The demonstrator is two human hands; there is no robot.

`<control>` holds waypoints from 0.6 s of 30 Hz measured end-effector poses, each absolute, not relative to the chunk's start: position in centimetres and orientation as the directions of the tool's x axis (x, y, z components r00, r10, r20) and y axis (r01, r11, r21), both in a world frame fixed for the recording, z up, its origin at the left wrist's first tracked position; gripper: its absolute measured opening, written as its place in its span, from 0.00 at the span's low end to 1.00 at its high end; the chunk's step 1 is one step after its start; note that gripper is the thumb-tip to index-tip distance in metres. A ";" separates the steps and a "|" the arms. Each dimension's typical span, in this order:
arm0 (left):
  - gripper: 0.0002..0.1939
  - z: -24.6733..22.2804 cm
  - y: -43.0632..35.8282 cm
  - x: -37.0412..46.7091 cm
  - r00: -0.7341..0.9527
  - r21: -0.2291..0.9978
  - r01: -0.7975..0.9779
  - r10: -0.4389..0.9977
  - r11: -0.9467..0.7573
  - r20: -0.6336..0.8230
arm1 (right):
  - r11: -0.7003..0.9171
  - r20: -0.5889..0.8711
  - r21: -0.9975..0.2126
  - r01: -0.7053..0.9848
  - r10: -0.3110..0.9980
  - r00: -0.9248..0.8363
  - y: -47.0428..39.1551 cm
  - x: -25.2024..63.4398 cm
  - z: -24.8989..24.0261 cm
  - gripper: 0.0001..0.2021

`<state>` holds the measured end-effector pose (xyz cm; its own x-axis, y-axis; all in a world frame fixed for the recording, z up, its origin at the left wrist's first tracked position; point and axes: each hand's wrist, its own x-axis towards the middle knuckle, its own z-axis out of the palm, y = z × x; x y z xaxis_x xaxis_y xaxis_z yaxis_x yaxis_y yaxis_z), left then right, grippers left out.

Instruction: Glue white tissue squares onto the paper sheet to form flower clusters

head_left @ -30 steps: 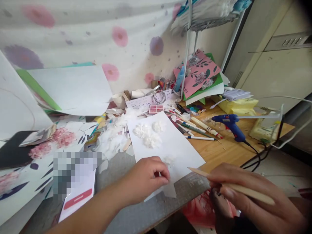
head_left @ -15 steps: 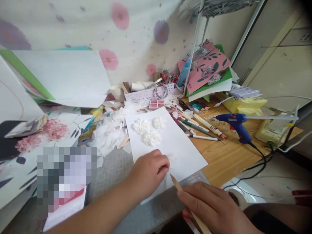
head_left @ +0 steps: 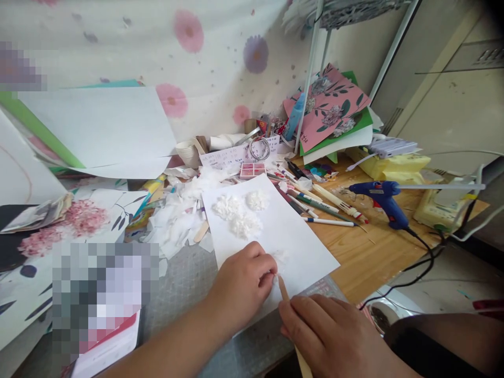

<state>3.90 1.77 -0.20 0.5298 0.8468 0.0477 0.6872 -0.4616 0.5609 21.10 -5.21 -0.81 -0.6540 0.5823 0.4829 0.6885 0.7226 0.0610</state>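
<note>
The left hand (head_left: 248, 281) rests over the near part of a white paper sheet (head_left: 305, 254), its fingers curled inward and thumb near forefinger; a pale bit shows at the fingertips, too small for me to tell whether it is pinched. The right hand (head_left: 331, 331), near and to the right, grasps a pointed wooden stick (head_left: 284, 291) that slants up through its fingers, the tip just beside the left fingertips; whether they touch is unclear.

On the far half of the sheet sit white ruffled flower clusters (head_left: 244, 224), three in all, two of them touching and one slightly apart to the right. A faint white wisp (head_left: 280, 256) lies just beyond the left hand. The sheet lies partly on a grey cutting mat (head_left: 173, 283) and partly over the wooden surface (head_left: 366, 257).

Left of the sheet is a heap of white paper scraps (head_left: 169, 220), and farther left are pink flower heads (head_left: 84, 218) on a leaf-painted sheet. To the right, pens and brushes (head_left: 331, 222) lie in a loose bundle, with a blue glue gun (head_left: 380, 194) beyond them. A pink-filled case (head_left: 253, 170) sits at the sheet's far edge.
</note>
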 end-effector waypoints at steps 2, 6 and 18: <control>0.09 -0.3 1.8 3.9 0.539 0.537 0.696 0.841 -0.477 0.049 | 0.711 0.456 0.081 0.698 0.597 -0.660 -5.3 20.9 -0.9 0.10; 0.08 -0.4 1.6 3.8 0.540 0.492 0.716 0.840 -0.496 0.061 | 0.693 0.443 0.106 0.713 0.609 -0.658 -5.4 20.4 -0.9 0.09; 0.07 -0.2 1.7 4.4 0.520 0.395 0.773 0.852 -0.497 0.054 | 0.670 0.436 0.068 0.739 0.646 -0.626 -5.3 19.7 0.1 0.04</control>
